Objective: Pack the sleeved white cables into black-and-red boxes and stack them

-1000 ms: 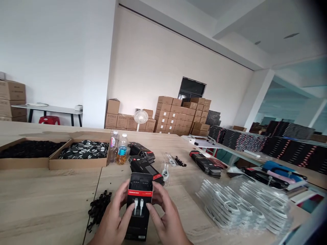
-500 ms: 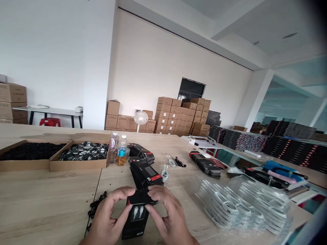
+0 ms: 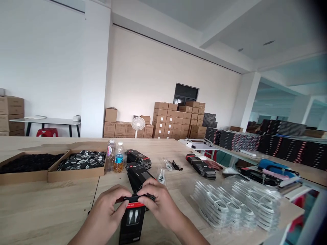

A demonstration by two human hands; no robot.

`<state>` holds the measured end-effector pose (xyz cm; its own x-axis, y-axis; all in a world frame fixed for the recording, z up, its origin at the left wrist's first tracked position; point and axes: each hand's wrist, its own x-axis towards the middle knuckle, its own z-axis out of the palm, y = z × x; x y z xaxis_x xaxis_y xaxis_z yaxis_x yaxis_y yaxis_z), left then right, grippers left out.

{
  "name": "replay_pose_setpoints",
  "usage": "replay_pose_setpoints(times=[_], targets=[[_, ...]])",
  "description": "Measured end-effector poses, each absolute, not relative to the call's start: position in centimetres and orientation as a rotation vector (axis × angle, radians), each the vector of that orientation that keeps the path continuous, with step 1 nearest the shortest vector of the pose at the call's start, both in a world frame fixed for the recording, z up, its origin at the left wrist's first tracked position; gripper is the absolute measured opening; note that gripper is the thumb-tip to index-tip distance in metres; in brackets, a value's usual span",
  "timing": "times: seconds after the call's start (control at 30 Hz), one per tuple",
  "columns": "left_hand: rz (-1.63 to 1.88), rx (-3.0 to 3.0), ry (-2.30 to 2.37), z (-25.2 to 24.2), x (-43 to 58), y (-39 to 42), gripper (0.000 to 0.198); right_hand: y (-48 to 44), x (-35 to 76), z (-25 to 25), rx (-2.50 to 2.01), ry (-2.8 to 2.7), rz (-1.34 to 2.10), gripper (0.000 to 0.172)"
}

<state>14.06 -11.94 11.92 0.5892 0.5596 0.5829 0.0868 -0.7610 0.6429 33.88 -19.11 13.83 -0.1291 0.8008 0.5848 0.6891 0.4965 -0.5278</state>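
Note:
A black cable box (image 3: 131, 227) with a red band and a picture of two white plugs stands upright in front of me. My left hand (image 3: 113, 203) pinches the left side of its top edge between thumb and fingers. On the right side of the same top, my right hand (image 3: 156, 200) is closed in a pinch. The fingertips of both nearly meet, hiding much of the top flap. Just behind lies a stack of flat black boxes (image 3: 138, 175), partly covered by my right hand. A bagged white cable (image 3: 161, 176) lies beside that stack.
Bagged white cables (image 3: 217, 207) are piled at the right. More flat black boxes (image 3: 200, 166) lie beyond. Two bottles (image 3: 119, 158) stand near a carton of black-and-white pieces (image 3: 81, 160) and a carton of black pieces (image 3: 30, 163). Small black parts (image 3: 176, 166) lie mid-table.
Both hands have drawn closer together along the box top, and the box's red band now shows below the fingers. The view has tilted up a little and shifted right.

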Motion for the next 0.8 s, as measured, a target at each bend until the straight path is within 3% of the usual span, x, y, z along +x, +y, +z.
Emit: replay_pose_setpoints(times=[0.17,0.43,0.5,0.63,0.8], targets=[[1.166,2.291,0.538,11.5,14.4,-12.0,0.02,-19.4,34.1,13.9,-1.222,-1.897,0.2,0.014],[1.279,2.35,0.664,6.6,14.2,-11.1,0.026,-20.3,35.0,11.2,-1.184,-1.873,0.238,0.025],[1.318,2.366,0.703,5.0,15.4,-11.4,0.045,-19.4,34.5,10.1,-1.196,-1.769,0.2,0.025],[1.428,2.352,1.033,1.5,17.9,-13.4,0.102,-17.1,32.1,8.5,-1.183,-1.455,0.277,0.025],[1.412,2.408,1.466,1.3,12.7,-12.6,0.108,-16.2,30.9,5.9,-1.153,-1.478,0.371,0.037]])
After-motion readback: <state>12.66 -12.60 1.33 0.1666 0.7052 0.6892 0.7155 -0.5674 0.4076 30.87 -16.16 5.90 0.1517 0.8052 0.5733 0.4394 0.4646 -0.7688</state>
